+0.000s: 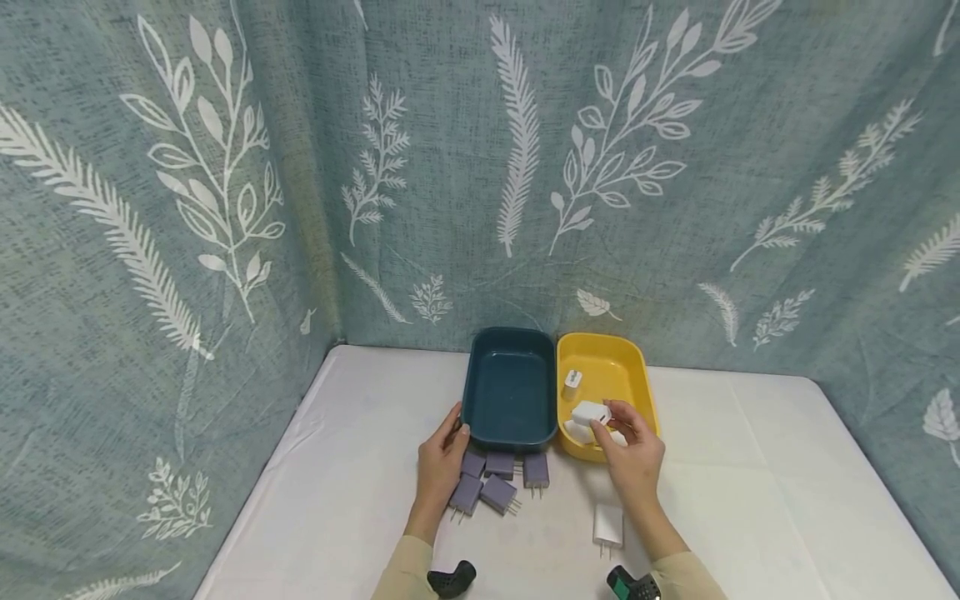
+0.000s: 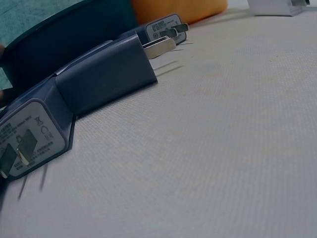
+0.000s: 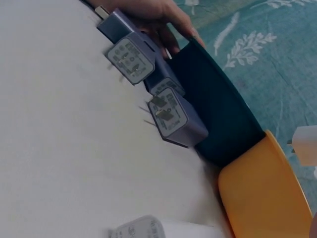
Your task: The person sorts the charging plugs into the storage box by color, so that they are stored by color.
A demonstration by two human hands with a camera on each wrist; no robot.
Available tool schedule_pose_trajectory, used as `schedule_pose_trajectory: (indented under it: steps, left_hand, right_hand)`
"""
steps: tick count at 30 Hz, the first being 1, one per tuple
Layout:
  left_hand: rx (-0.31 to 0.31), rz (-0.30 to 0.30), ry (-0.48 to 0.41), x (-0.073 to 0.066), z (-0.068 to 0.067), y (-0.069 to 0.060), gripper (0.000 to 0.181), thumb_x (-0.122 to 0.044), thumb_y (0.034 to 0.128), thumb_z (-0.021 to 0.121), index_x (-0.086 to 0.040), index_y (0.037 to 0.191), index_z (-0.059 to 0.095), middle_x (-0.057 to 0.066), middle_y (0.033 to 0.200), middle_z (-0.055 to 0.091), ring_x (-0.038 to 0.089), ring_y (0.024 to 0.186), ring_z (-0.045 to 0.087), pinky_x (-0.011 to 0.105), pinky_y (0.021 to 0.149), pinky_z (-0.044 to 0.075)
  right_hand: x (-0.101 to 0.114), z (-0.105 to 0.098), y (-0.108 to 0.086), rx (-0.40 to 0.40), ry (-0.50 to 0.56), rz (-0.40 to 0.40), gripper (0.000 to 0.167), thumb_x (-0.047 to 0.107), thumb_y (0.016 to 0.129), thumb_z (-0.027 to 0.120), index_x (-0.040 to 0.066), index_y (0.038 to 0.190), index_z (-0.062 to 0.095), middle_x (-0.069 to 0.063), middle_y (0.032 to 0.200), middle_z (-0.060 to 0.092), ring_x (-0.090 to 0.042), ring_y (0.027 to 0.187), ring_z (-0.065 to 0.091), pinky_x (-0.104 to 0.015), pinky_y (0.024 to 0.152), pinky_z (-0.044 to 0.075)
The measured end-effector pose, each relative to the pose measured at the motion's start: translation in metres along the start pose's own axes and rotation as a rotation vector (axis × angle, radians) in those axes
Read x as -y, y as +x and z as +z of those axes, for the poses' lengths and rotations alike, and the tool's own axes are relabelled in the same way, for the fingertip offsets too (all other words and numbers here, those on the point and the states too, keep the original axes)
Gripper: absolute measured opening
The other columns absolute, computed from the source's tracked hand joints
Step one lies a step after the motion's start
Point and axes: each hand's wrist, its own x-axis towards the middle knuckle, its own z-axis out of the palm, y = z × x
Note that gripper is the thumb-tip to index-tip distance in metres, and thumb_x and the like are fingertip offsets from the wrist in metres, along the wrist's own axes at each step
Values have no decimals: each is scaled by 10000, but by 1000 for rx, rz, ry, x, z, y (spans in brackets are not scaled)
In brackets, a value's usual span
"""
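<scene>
My right hand pinches a white charger between thumb and fingers above the yellow bin. Inside that bin, one white charger stands at the left and more white ones lie partly hidden under the hand. My left hand holds the near left corner of the dark teal bin, which has nothing in it. Several purple plug chargers lie on the table in front of the teal bin, right beside the left hand. A further white charger lies near my right wrist, prongs toward me.
Both bins stand side by side on a white-covered table. Behind and to the sides hangs a blue-green curtain with white leaf prints. The purple chargers sit close against the teal bin's front wall.
</scene>
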Motion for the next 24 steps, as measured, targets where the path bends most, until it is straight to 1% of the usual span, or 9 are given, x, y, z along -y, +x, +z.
schedule_pose_trajectory:
  steps: [7,9,13,15,19,22,24]
  left_hand:
    - [-6,-18,8,-4,-2,-2,431,-227,988,571,-220,1416,519,33,1444,526,214,1276,567,254,997,514]
    - [-7,-23,6,-5,-2,-2,431,-218,988,571,-217,1416,521,33,1445,526,212,1282,562,250,998,512]
    - [-9,-11,2,-5,-1,-2,437,-212,988,571,-192,1420,515,57,1449,520,243,1286,557,307,1010,509]
    - [-11,-9,7,-4,-1,-2,438,-212,987,573,-186,1420,516,60,1444,526,246,1280,563,315,1009,512]
    - [-9,-26,16,-3,0,-1,434,-224,987,573,-215,1418,518,35,1438,535,219,1275,569,312,1011,511]
    - [-9,-35,16,-3,2,0,431,-228,989,572,-227,1416,520,21,1439,534,204,1274,569,320,1016,506]
    - [-9,-33,9,-3,2,0,433,-220,988,571,-207,1418,520,27,1440,533,209,1273,570,331,1016,505]
  right_hand:
    - [-6,4,3,-14,-12,63,367,-56,738,798,-66,1080,662,-234,1093,691,-28,892,639,-128,806,555]
    - [-7,6,3,-13,-21,75,377,-22,742,808,-46,1090,665,-207,1106,698,-34,891,634,-121,811,551]
    - [-5,7,6,-14,-54,96,384,2,752,809,-26,1106,662,-181,1126,699,-45,886,625,-103,817,542]
    - [-3,8,8,-18,-54,96,383,-19,751,802,-41,1106,657,-203,1126,693,-45,884,624,-101,814,541]
    - [6,10,12,-23,-34,94,374,-89,750,772,-96,1099,637,-260,1120,679,-56,875,631,-126,804,553]
    - [14,9,14,-12,-35,73,374,-119,748,757,-136,1096,622,-290,1116,672,-93,883,637,-148,803,563]
    - [15,9,15,-5,-47,55,374,-119,749,755,-148,1097,619,-297,1114,670,-111,885,634,-154,805,565]
